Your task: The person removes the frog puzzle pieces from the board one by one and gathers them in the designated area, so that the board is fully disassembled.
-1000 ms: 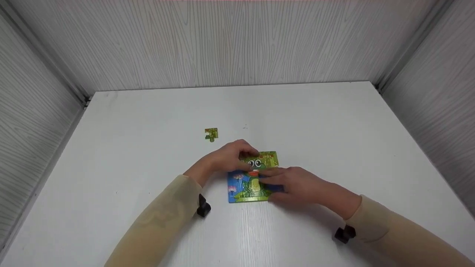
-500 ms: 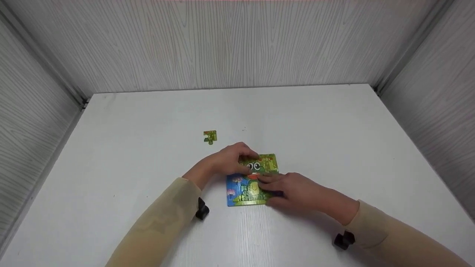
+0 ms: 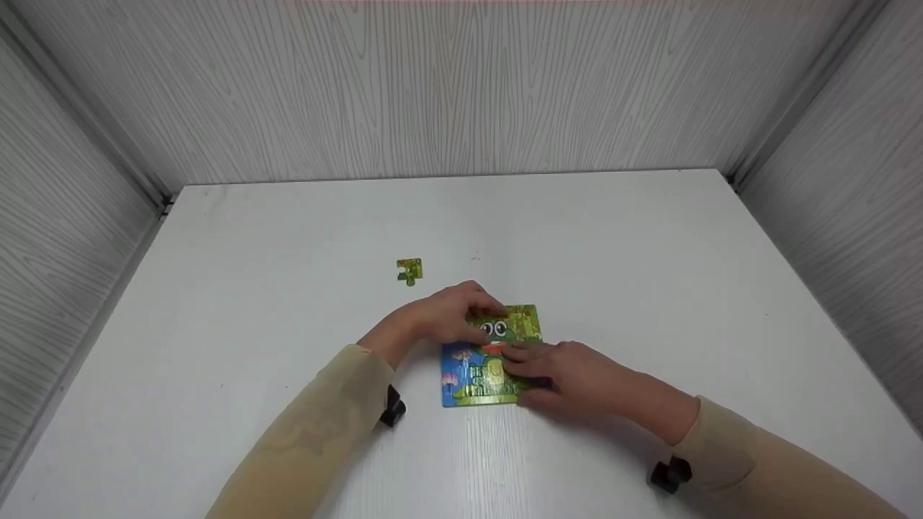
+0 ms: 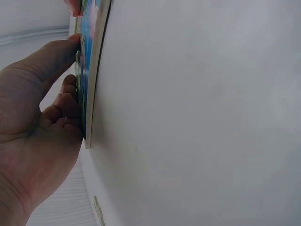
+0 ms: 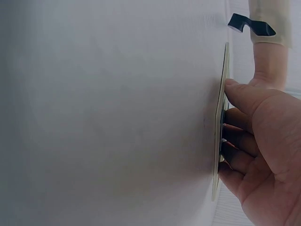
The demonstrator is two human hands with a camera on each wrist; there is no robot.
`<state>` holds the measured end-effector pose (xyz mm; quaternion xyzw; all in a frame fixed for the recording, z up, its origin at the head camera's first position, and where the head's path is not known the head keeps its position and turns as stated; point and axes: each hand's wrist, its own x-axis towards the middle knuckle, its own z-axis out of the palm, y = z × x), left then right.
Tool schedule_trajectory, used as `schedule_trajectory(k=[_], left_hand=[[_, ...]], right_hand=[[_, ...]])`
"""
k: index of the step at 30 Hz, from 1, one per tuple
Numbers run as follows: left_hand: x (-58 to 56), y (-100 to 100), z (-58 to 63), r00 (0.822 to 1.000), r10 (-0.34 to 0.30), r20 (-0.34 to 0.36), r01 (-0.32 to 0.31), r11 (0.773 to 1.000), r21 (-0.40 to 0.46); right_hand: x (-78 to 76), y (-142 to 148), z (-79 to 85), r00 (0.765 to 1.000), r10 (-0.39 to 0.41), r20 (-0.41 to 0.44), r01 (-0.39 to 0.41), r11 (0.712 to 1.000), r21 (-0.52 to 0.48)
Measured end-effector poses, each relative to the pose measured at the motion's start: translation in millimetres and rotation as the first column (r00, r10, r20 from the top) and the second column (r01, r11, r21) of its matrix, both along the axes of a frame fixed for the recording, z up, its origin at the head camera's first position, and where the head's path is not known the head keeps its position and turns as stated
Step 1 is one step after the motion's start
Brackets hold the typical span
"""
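Observation:
A jigsaw puzzle (image 3: 461,393) with a cartoon frog lies flat in a thin tray on the white table. Its left part shows blue with pink trees; the rest is mostly green. My left hand (image 3: 453,313) rests on the upper left, thumb and fingertips touching the top face. On the right side my right hand (image 3: 580,375) presses the picture with its fingers, the thumb at the lower edge. Both hands cover parts of the picture. A loose green puzzle piece (image 3: 409,271) lies beyond the left hand, apart from the tray.
The white table (image 3: 613,245) runs back to a pale wood-grain wall (image 3: 461,86). Similar panels stand at the left and right sides. A small black clip (image 3: 670,474) sits on the right cuff, and another black clip (image 3: 393,407) on the left.
The whole view has shifted slightly, so the scene sits a little lower. Both hands stay on the puzzle with only small finger movement; the loose piece keeps its place on the table.

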<state>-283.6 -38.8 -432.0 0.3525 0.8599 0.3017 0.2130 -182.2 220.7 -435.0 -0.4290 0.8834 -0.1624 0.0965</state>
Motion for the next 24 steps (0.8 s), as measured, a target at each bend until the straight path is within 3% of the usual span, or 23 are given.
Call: schedule_trajectory(k=[12, 24], left_hand=[[-4.6, 12.2, 14.9, 1.000, -0.003, -0.006, 0.002, 0.986, -0.166], [-7.8, 14.9, 16.7, 1.000, -0.018, -0.012, 0.016, 0.981, -0.195]], right_hand=[[-0.2, -0.9, -1.7, 0.998, -0.033, 0.046, 0.032, 0.999, 0.030], [-0.6, -2.3, -1.2, 0.999, -0.022, 0.036, 0.021, 0.999, 0.025]])
